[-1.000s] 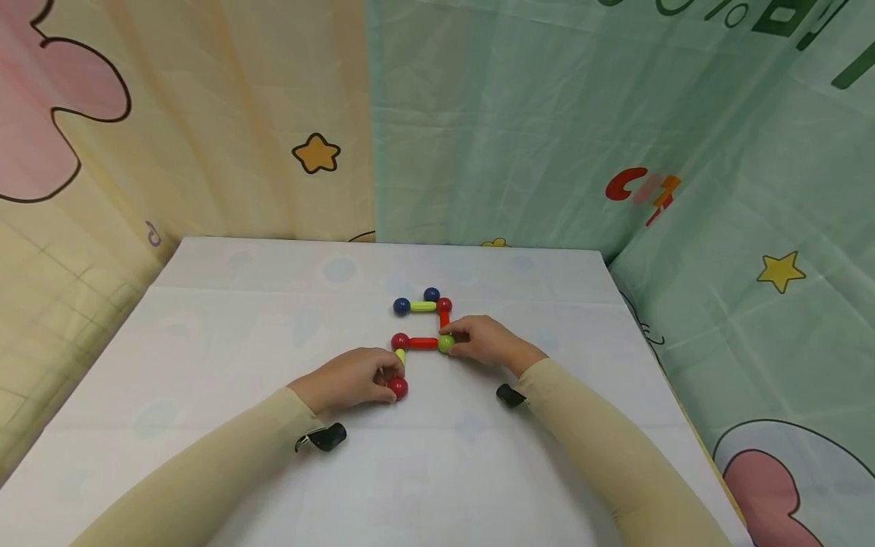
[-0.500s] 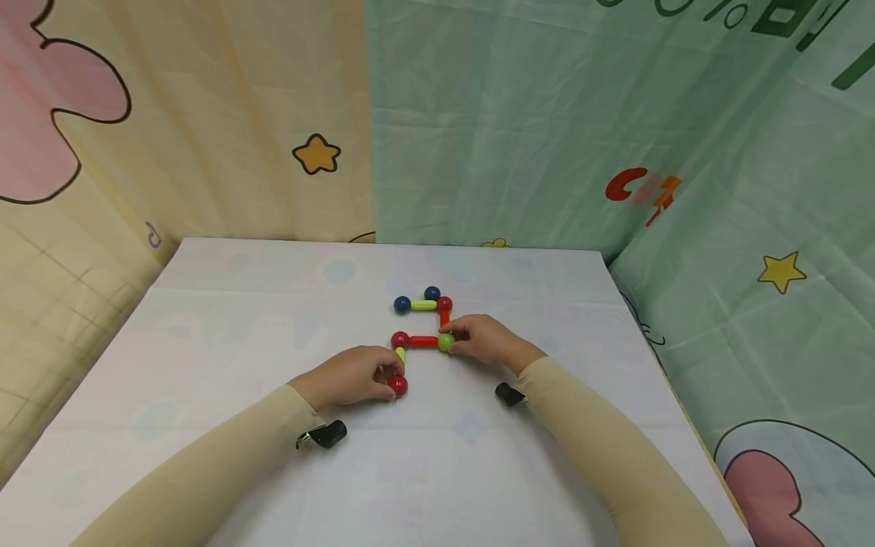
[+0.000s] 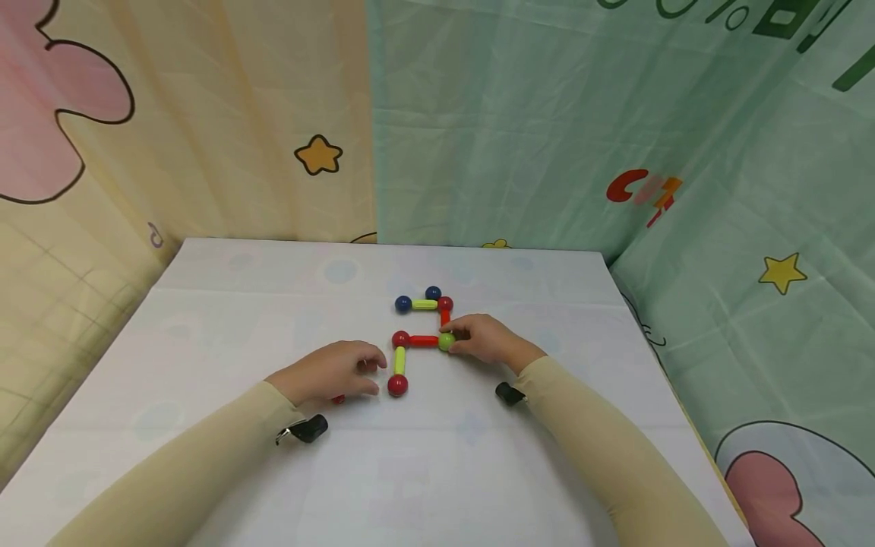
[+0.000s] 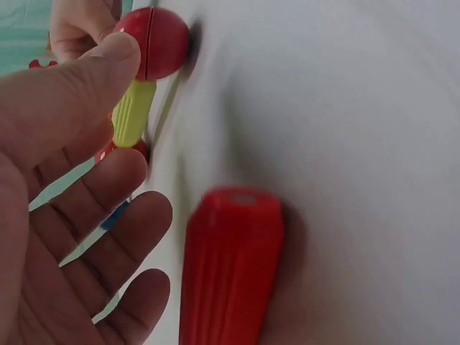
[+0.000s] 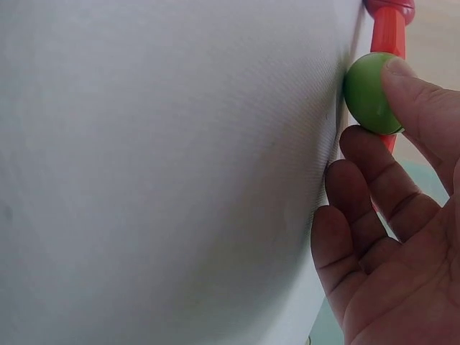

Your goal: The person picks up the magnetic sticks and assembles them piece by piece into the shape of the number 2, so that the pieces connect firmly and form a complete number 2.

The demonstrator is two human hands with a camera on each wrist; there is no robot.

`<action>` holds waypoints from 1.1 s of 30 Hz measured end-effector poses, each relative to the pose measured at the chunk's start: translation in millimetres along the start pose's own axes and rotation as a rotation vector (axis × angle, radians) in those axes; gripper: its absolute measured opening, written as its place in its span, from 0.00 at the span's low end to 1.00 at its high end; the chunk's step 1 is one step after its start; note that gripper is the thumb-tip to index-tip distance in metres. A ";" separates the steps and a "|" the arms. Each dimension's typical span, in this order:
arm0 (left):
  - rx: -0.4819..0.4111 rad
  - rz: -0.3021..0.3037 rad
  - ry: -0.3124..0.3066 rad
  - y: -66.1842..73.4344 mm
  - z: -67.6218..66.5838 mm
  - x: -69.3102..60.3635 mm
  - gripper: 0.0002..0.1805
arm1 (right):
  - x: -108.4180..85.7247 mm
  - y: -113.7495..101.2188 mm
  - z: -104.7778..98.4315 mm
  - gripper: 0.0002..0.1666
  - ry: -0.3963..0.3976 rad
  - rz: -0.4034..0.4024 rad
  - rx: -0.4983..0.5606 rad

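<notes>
A zigzag of magnetic sticks and balls lies on the white table. At its near end a yellow stick (image 3: 399, 361) joins a red ball (image 3: 398, 385) to another red ball (image 3: 400, 339). A red stick (image 3: 424, 341) runs from there to a green ball (image 3: 447, 342). My right hand (image 3: 485, 339) pinches that green ball between thumb and fingers. Just left of the near red ball, my left hand (image 3: 331, 372) has its fingers spread and holds nothing. A loose red stick (image 4: 233, 273) lies beside the left hand, mostly hidden in the head view.
Beyond the green ball, a red stick (image 3: 445, 317) leads to a red ball (image 3: 445, 304). From it a yellow stick (image 3: 424, 305) reaches a blue ball (image 3: 403, 304); a second blue ball (image 3: 433, 292) sits behind. Printed curtains (image 3: 478, 152) hang past the table.
My left hand has let go of the near red ball and drawn left, uncovering the yellow stick. Part of the loose red stick now shows. The right hand keeps its place.
</notes>
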State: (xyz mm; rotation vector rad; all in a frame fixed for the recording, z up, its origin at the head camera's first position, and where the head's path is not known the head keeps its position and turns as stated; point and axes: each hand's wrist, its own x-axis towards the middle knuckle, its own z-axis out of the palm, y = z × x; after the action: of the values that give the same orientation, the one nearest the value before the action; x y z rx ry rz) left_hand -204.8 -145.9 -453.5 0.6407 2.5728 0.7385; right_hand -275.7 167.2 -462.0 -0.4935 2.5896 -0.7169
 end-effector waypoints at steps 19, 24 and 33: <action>0.066 0.028 0.037 -46.4 -16.9 -45.0 0.14 | -1.2 1.6 -2.2 0.25 0.004 0.020 0.020; 0.074 0.027 0.054 -46.9 -16.2 -44.6 0.11 | 0.4 2.0 -0.4 0.25 0.004 0.032 0.030; 0.068 0.014 0.054 -48.3 -15.3 -44.7 0.10 | 1.0 1.0 2.4 0.25 0.005 0.044 0.046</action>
State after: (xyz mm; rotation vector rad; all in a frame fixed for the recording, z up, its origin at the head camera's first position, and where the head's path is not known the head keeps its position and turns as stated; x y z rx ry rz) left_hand -190.6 -211.8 -458.6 0.6689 2.6551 0.6841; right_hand -275.6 166.6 -464.7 -0.4202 2.5744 -0.7615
